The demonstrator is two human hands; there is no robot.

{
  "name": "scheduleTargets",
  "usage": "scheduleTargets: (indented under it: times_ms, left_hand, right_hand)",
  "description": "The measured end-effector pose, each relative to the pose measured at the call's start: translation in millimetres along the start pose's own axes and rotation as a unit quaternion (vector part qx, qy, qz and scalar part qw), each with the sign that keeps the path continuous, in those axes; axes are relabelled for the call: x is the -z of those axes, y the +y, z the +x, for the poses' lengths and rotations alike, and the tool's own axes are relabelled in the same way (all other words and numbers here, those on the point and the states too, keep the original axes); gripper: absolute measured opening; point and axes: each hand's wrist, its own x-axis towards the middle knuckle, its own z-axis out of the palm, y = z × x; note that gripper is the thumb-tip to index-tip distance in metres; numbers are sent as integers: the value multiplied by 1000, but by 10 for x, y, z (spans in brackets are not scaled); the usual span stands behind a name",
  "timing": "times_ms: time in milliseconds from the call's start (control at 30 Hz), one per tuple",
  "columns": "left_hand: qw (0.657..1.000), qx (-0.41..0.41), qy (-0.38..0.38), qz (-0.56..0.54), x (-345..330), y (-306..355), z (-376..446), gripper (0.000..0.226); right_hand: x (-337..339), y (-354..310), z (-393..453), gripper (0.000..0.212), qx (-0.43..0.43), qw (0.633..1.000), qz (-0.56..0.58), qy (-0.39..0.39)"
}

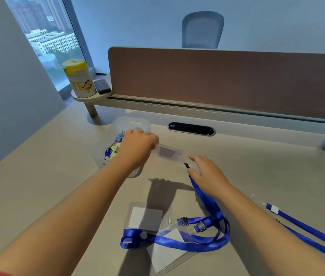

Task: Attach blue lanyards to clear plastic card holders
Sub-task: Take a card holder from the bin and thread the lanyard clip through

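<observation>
My left hand (137, 148) grips one end of a clear plastic card holder (166, 153) and holds it above the desk. My right hand (205, 174) pinches the end of a blue lanyard (207, 200) right beside the holder's other end; whether they touch is unclear. That lanyard trails down to a blue tangle (177, 240) with metal clips at the desk's near middle. Two more clear holders with white inserts (145, 219) (167, 253) lie under the tangle.
A clear plastic box (129, 126) of clips and small items sits behind my left hand. More blue lanyards (306, 228) lie at the right. A brown desk divider (227, 76), a yellow-lidded tub (79, 78) and a cable slot (191, 128) stand at the back.
</observation>
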Motion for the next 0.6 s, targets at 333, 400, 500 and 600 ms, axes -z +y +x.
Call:
scheduleTargets:
  times_ms: [333,400,500,600]
  left_hand:
    - [982,89,-49,-162,53,24,14,26]
    - [966,91,-64,-234,35,88,3,25]
    - [942,67,-66,-323,31,259,-2,25]
    - [937,46,-61,-342,2,446,-4,24]
  right_hand:
    - [150,-93,35,24,-23,982,168,85]
    - [212,-100,32,23,-1,983,143,117]
    - [281,-117,31,23,37,985,81,146]
    - [284,-133,25,22,65,983,56,160]
